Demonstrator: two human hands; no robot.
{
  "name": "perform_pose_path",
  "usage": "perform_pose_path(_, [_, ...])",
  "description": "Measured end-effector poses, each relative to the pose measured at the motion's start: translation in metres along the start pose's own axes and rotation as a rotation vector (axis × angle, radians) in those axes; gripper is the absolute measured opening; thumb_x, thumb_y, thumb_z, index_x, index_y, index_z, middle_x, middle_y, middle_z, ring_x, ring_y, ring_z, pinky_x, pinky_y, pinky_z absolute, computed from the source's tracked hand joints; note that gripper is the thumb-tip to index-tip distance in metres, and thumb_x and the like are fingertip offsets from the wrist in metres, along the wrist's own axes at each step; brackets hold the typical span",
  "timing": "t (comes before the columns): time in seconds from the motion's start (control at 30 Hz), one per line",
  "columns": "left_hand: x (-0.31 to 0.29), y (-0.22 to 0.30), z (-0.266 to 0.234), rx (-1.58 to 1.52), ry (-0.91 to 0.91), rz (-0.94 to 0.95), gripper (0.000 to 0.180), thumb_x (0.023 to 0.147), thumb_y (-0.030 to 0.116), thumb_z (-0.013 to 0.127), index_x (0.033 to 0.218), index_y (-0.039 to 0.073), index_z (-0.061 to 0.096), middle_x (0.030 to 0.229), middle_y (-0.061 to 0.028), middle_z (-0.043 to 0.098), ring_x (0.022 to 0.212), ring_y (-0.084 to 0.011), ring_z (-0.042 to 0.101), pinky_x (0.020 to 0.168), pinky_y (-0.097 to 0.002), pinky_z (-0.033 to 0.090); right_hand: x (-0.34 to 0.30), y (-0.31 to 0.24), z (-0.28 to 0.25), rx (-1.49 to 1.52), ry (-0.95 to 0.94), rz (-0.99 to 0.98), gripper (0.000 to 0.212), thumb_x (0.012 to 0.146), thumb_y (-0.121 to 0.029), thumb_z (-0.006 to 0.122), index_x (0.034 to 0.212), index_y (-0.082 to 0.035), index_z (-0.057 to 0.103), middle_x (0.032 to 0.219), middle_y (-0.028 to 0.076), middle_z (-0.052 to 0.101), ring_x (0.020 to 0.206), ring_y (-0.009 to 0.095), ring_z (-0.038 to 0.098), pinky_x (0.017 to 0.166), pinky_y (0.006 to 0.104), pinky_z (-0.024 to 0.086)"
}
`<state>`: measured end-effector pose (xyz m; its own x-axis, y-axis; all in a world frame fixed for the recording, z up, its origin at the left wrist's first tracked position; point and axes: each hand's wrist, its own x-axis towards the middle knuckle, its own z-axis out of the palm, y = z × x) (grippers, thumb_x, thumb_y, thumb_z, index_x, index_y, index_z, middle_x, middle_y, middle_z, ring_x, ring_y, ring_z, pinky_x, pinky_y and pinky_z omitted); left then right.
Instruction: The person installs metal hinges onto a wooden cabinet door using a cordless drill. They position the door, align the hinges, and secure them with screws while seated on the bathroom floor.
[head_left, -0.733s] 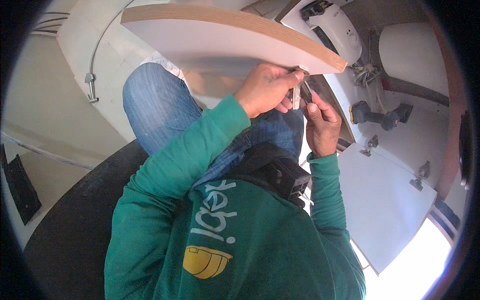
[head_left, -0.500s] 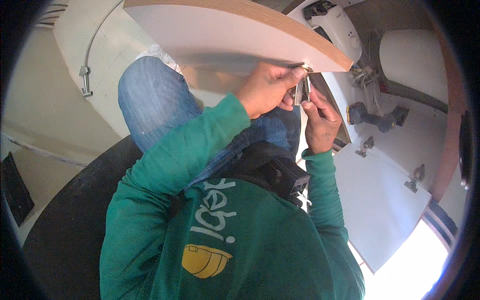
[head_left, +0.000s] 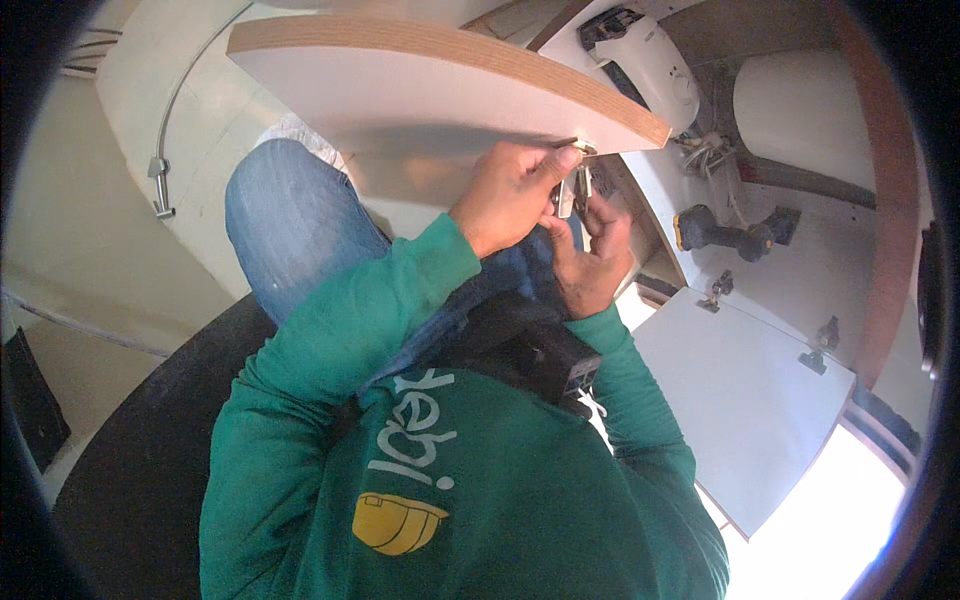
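Note:
A metal cabinet hinge (head_left: pixel 584 184) sits at the edge of a white door panel (head_left: pixel 400 100) with a wood-toned edge. My left hand (head_left: pixel 508 196) is closed on the hinge, its thumb close to where the hinge meets the panel. From the near side my right hand (head_left: pixel 595 262) reaches up to the hinge's free arm, thumb on one side and fingers on the other. The exact contact of my right fingertips is partly hidden. The panel stands across in front of me, beyond my knee.
To the right, an opened cabinet holds a black-and-yellow cordless power tool (head_left: pixel 730 238), a white appliance (head_left: pixel 650 65) and a white rounded tank (head_left: pixel 795 110) with hoses. A second white door (head_left: pixel 745 400) hangs by two hinges. A flexible hose (head_left: pixel 172 95) runs at the far left.
The panel, hinge and both hands have shifted left and slightly down in view, along with the background. My right thumb has moved off the hinge arm's end toward my left fingers.

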<state>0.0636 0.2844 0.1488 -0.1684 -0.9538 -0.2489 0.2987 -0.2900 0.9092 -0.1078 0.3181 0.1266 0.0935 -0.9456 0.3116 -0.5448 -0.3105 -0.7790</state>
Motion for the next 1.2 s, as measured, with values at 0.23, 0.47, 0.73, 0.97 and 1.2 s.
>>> perform_pose_path(0.23, [-0.004, 0.000, -0.003, 0.202, -0.002, -0.016, 0.052, 0.111, 0.048, 0.056, 0.122, 0.003, 0.079, 0.085, 0.0027, 0.068, 0.076, -0.0045, 0.055, 0.063, -0.0247, 0.048, -0.005, -0.022, 0.003, 0.477, -0.043, 0.229, 0.043, 0.095, -0.004, 0.080, 0.127, 0.006, 0.053, 0.121, 0.023, 0.073, 0.113, 0.025, 0.073, 0.097, 0.0345, 0.058])
perform_pose_path(0.47, [-0.005, 0.001, -0.004, 0.016, 0.005, -0.205, 0.059, 0.107, 0.059, 0.057, 0.122, 0.005, 0.076, 0.103, -0.0016, 0.072, 0.093, -0.0125, 0.069, 0.076, -0.0323, 0.062, 0.004, -0.018, -0.016, 0.776, -0.089, 0.460, 0.031, 0.103, -0.014, 0.072, 0.125, 0.004, 0.060, 0.115, 0.016, 0.073, 0.104, 0.019, 0.071, 0.094, 0.0345, 0.058])
perform_pose_path(0.73, [-0.006, 0.012, -0.006, 0.066, -0.020, -0.219, 0.064, 0.103, 0.064, 0.060, 0.123, 0.005, 0.075, 0.114, -0.0049, 0.070, 0.105, -0.0161, 0.068, 0.083, -0.0373, 0.064, 0.022, -0.022, -0.020, 1.060, -0.067, 0.663, 0.026, 0.105, -0.021, 0.071, 0.121, -0.001, 0.067, 0.115, 0.007, 0.072, 0.100, 0.015, 0.068, 0.090, 0.0325, 0.057])
perform_pose_path(0.97, [-0.005, 0.012, -0.006, 0.040, -0.038, -0.196, 0.060, 0.104, 0.062, 0.060, 0.133, 0.011, 0.073, 0.124, -0.0022, 0.073, 0.111, -0.0141, 0.068, 0.089, -0.0355, 0.060, 0.028, -0.006, -0.026, 1.176, -0.230, 0.813, 0.034, 0.106, -0.024, 0.067, 0.131, -0.002, 0.062, 0.121, 0.008, 0.070, 0.108, 0.019, 0.068, 0.095, 0.0369, 0.057])
perform_pose_path(1.2, [-0.004, 0.010, -0.004, -0.046, -0.047, -0.159, 0.055, 0.108, 0.056, 0.056, 0.136, 0.011, 0.071, 0.130, -0.0015, 0.073, 0.114, -0.0143, 0.069, 0.091, -0.0363, 0.061, 0.030, -0.006, -0.042, 1.352, -0.377, 0.848, 0.041, 0.106, -0.028, 0.066, 0.137, -0.002, 0.058, 0.129, 0.012, 0.068, 0.115, 0.024, 0.068, 0.102, 0.0392, 0.058])
